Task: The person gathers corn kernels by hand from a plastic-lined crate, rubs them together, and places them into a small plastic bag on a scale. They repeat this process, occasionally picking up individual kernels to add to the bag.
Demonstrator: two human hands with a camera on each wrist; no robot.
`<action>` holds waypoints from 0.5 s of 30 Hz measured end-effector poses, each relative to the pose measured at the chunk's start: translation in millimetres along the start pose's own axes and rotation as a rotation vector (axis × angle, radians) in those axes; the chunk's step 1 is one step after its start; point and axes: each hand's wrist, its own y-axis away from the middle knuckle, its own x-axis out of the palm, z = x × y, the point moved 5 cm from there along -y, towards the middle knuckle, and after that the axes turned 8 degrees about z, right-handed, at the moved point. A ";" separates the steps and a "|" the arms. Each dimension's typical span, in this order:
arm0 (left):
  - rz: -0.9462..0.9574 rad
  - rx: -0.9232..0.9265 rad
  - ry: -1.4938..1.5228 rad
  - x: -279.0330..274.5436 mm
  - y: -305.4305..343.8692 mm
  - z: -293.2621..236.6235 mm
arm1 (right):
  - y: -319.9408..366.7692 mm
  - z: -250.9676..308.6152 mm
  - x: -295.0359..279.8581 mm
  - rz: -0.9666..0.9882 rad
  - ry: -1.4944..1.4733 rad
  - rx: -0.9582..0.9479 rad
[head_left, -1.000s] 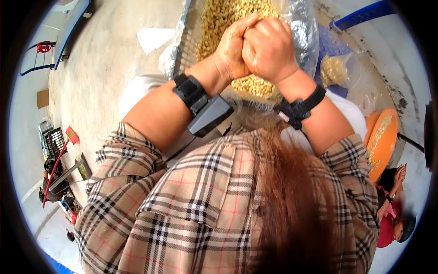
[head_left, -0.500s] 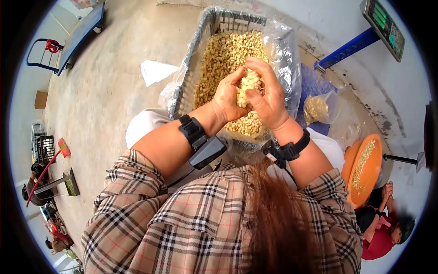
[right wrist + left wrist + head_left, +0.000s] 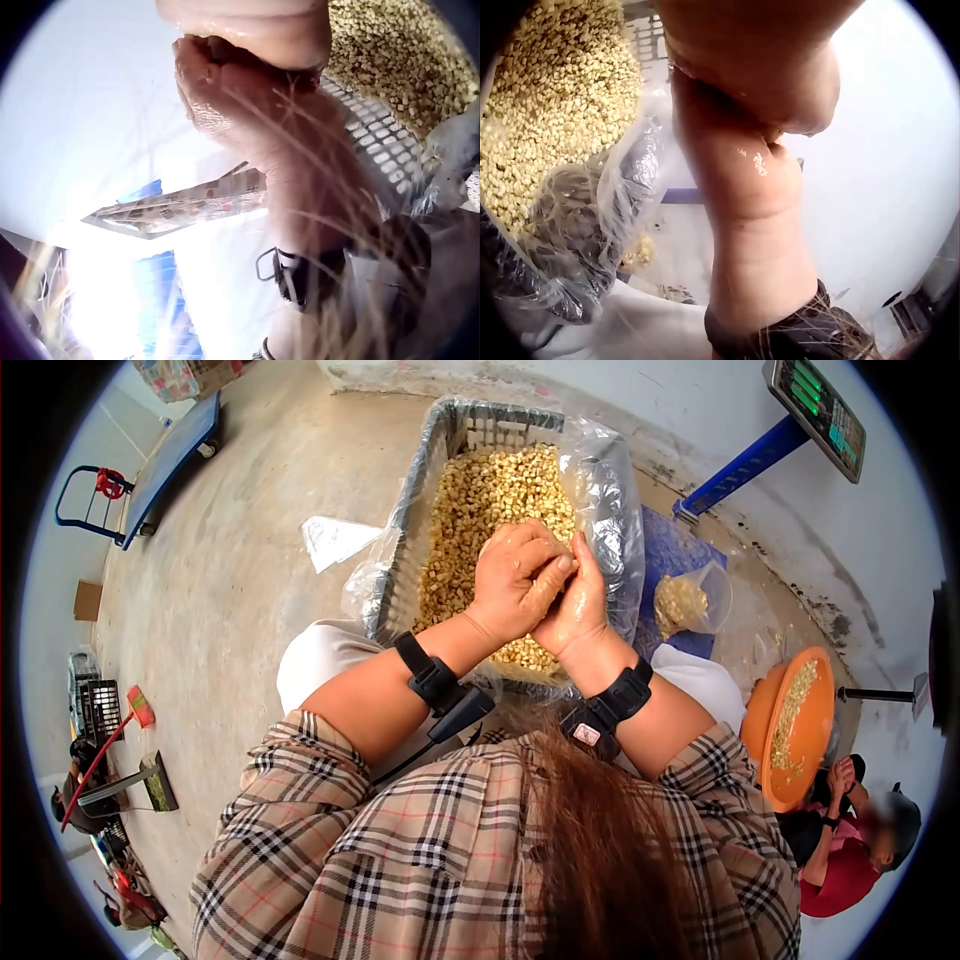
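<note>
My left hand (image 3: 515, 580) lies over the palm of my right hand (image 3: 578, 605), and both press together above a lined crate (image 3: 398, 560). Half a second ago a lump of pale yellow kernels showed between them; the closed palms now hide it. Wet smears and small bits cling to the skin. Loose kernels (image 3: 490, 490) of the same kind fill the crate below. Clear plastic film (image 3: 605, 510) hangs over its right side. In the left wrist view, the kernels (image 3: 562, 97) lie to the left of the joined hands.
On the right stand a plastic bag with a pale mass (image 3: 682, 603), a blue scale (image 3: 745, 470) and an orange basin (image 3: 815, 735) holding bits. Another person (image 3: 845, 865) sits beyond. White plastic (image 3: 340, 542) lies left of the crate, with a flatbed trolley (image 3: 175, 475) farther off.
The hands were clasped, then parted to show the kernel lump, and have closed over it again with the left hand uppermost. The head view has tilted to show more of the crate.
</note>
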 end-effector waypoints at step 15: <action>-0.288 -0.845 1.166 17.9 17.3 20.7 | -2.5 14.4 -2.0 0.006 0.109 -0.166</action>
